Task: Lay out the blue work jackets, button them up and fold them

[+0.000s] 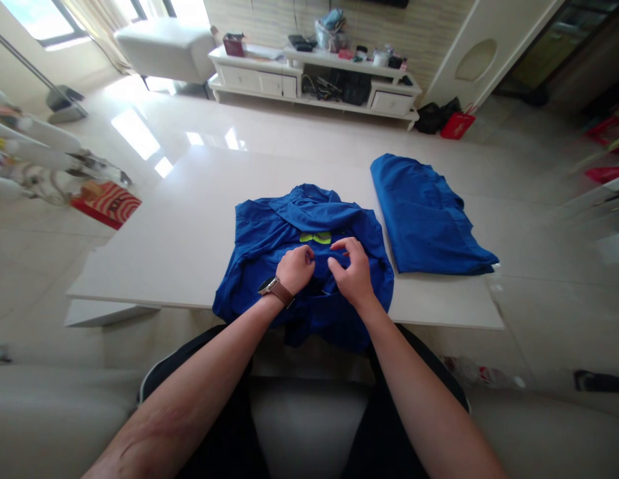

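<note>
A blue shirt (259,266) lies crumpled on the white table (154,246) in front of me, its collar end pointing away and its lower part hanging over the near edge. A lime-green patch (315,237) shows near its middle. Over the cloth, my left hand (296,267), with a watch on the wrist, is closed, fingertips curled at the shirt's front. Just to its right, my right hand (353,269) has thumb and fingers apart, with nothing visible between them. To the right lies a folded blue garment (426,216).
Beyond the table stands a low white TV cabinet (259,80) with small items on it. A white padded bench (164,50) is at the back left. Red patterned bags (107,203) sit on the floor at left; a plastic bottle (484,374) lies at lower right.
</note>
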Demonstrator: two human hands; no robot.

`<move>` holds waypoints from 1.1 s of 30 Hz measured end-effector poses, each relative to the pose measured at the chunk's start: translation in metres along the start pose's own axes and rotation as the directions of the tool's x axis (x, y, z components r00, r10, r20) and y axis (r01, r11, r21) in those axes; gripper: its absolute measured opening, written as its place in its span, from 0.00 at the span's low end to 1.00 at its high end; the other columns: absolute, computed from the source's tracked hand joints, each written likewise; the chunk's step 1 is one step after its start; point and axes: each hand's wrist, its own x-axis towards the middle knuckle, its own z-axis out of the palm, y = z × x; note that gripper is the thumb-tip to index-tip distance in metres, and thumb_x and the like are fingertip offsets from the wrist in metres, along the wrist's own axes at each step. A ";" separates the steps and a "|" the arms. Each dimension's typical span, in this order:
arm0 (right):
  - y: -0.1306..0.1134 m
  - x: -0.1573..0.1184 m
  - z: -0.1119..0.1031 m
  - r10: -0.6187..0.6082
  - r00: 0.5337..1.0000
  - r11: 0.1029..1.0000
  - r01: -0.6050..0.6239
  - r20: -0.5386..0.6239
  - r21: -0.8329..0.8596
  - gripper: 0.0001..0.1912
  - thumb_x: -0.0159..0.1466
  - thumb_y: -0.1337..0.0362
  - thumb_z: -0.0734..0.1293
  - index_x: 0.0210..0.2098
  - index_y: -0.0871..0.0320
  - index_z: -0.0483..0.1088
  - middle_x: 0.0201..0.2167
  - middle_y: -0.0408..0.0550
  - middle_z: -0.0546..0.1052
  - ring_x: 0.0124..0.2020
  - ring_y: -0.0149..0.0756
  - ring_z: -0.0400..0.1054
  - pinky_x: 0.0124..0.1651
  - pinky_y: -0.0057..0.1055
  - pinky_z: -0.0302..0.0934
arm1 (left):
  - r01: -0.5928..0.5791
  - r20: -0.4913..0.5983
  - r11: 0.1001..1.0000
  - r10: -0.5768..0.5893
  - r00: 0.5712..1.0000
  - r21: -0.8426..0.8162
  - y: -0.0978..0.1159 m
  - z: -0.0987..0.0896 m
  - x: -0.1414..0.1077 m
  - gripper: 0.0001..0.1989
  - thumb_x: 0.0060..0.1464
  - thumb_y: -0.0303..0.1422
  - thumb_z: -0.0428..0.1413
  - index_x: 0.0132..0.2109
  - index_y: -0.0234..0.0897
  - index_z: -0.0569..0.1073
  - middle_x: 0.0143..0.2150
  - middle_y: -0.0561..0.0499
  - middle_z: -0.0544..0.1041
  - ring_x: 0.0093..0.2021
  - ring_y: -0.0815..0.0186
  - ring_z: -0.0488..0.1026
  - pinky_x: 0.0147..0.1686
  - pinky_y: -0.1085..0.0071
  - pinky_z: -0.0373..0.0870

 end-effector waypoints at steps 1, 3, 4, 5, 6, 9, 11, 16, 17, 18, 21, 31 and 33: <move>-0.001 -0.001 0.002 -0.035 0.995 0.999 0.038 0.097 -0.028 0.10 0.58 0.66 0.66 0.40 0.54 0.68 0.42 0.48 0.74 0.46 0.42 0.67 0.51 0.38 0.62 | -0.009 0.004 1.000 0.009 1.000 -0.007 0.000 -0.001 0.000 0.10 0.54 0.26 0.54 0.39 0.39 0.79 0.35 0.49 0.81 0.35 0.63 0.75 0.35 0.71 0.64; -0.002 -0.004 0.006 -0.058 0.961 0.993 0.083 0.271 -0.079 0.14 0.56 0.67 0.69 0.42 0.54 0.69 0.44 0.48 0.74 0.47 0.42 0.67 0.53 0.38 0.62 | -0.028 0.015 0.999 0.028 0.999 -0.032 -0.001 -0.001 0.000 0.09 0.54 0.26 0.54 0.38 0.38 0.79 0.34 0.49 0.80 0.34 0.64 0.74 0.34 0.71 0.63; -0.001 -0.005 0.008 -0.052 0.941 0.991 0.091 0.334 -0.100 0.16 0.55 0.67 0.70 0.43 0.54 0.69 0.44 0.48 0.74 0.48 0.42 0.67 0.53 0.37 0.62 | -0.034 0.021 0.998 0.035 0.999 -0.049 -0.002 -0.001 0.000 0.09 0.53 0.26 0.55 0.37 0.38 0.79 0.34 0.49 0.80 0.34 0.64 0.74 0.34 0.71 0.63; 0.001 -0.006 0.010 -0.042 0.926 0.989 0.092 0.376 -0.116 0.16 0.55 0.68 0.70 0.43 0.54 0.69 0.45 0.47 0.73 0.48 0.42 0.67 0.53 0.37 0.62 | -0.037 0.026 0.997 0.039 0.999 -0.066 -0.003 -0.001 0.001 0.08 0.53 0.26 0.55 0.37 0.38 0.79 0.33 0.50 0.80 0.33 0.65 0.74 0.34 0.71 0.63; 0.002 -0.006 0.011 -0.030 0.919 0.989 0.085 0.393 -0.124 0.15 0.56 0.68 0.70 0.43 0.54 0.69 0.45 0.47 0.73 0.48 0.41 0.67 0.53 0.36 0.62 | -0.038 0.031 0.996 0.040 0.999 -0.083 -0.004 -0.001 0.001 0.07 0.53 0.27 0.56 0.36 0.38 0.79 0.32 0.50 0.80 0.33 0.65 0.73 0.33 0.71 0.63; 0.008 -0.007 0.013 0.008 0.931 0.993 0.037 0.365 -0.114 0.13 0.58 0.68 0.70 0.43 0.54 0.69 0.44 0.47 0.72 0.45 0.39 0.68 0.49 0.33 0.63 | -0.040 0.029 0.993 0.043 0.999 -0.115 -0.005 -0.001 0.002 0.07 0.51 0.27 0.57 0.36 0.38 0.79 0.31 0.51 0.79 0.32 0.66 0.73 0.33 0.72 0.63; 0.011 -0.007 0.013 0.041 0.942 0.994 -0.003 0.334 -0.112 0.12 0.59 0.67 0.70 0.43 0.54 0.69 0.43 0.46 0.72 0.43 0.37 0.69 0.46 0.32 0.63 | -0.052 0.019 0.991 0.055 0.998 -0.122 -0.005 0.000 0.002 0.07 0.51 0.26 0.57 0.37 0.37 0.79 0.31 0.51 0.79 0.31 0.66 0.73 0.32 0.73 0.63; 0.017 -0.008 0.015 0.099 0.943 0.987 -0.053 0.319 -0.149 0.13 0.58 0.71 0.67 0.43 0.55 0.69 0.42 0.45 0.72 0.41 0.37 0.69 0.46 0.32 0.62 | -0.087 0.013 0.988 0.090 0.996 -0.130 -0.005 0.000 0.002 0.09 0.49 0.25 0.57 0.37 0.37 0.79 0.29 0.53 0.77 0.30 0.67 0.72 0.31 0.73 0.62; 0.018 -0.008 0.015 0.099 0.942 0.986 -0.051 0.320 -0.156 0.14 0.58 0.72 0.66 0.43 0.54 0.69 0.41 0.45 0.72 0.41 0.37 0.69 0.45 0.32 0.61 | -0.087 0.009 0.987 0.089 0.996 -0.132 -0.005 0.001 0.002 0.08 0.49 0.25 0.57 0.37 0.37 0.79 0.29 0.53 0.77 0.30 0.67 0.71 0.31 0.73 0.61; 0.018 -0.008 0.015 0.100 0.942 0.985 -0.049 0.322 -0.163 0.14 0.59 0.72 0.66 0.43 0.54 0.69 0.40 0.45 0.72 0.41 0.37 0.69 0.45 0.32 0.61 | -0.087 0.006 0.987 0.089 0.996 -0.135 -0.005 0.001 0.002 0.08 0.49 0.26 0.57 0.37 0.37 0.79 0.28 0.53 0.77 0.30 0.67 0.71 0.31 0.73 0.61; 0.017 -0.008 0.015 0.106 0.938 0.983 -0.049 0.331 -0.174 0.14 0.59 0.72 0.64 0.43 0.54 0.70 0.36 0.43 0.72 0.38 0.36 0.68 0.42 0.31 0.60 | -0.097 -0.001 0.985 0.098 0.995 -0.140 -0.006 0.002 0.002 0.08 0.49 0.26 0.57 0.37 0.38 0.78 0.28 0.53 0.77 0.30 0.67 0.71 0.31 0.73 0.61; 0.010 -0.009 0.013 0.088 0.915 0.968 0.014 0.394 -0.251 0.18 0.62 0.73 0.62 0.46 0.50 0.76 0.38 0.46 0.73 0.35 0.37 0.67 0.38 0.31 0.58 | -0.140 0.010 0.984 0.142 0.990 -0.108 -0.007 0.002 0.000 0.08 0.49 0.26 0.56 0.36 0.38 0.78 0.30 0.52 0.78 0.31 0.66 0.71 0.31 0.72 0.60; 0.010 -0.009 0.013 0.108 0.920 0.961 0.000 0.378 -0.275 0.18 0.63 0.73 0.61 0.45 0.50 0.77 0.38 0.46 0.74 0.35 0.37 0.68 0.38 0.31 0.58 | -0.138 0.024 0.984 0.142 0.990 -0.109 -0.007 0.002 0.000 0.09 0.49 0.26 0.56 0.37 0.38 0.79 0.30 0.52 0.78 0.31 0.66 0.72 0.31 0.72 0.61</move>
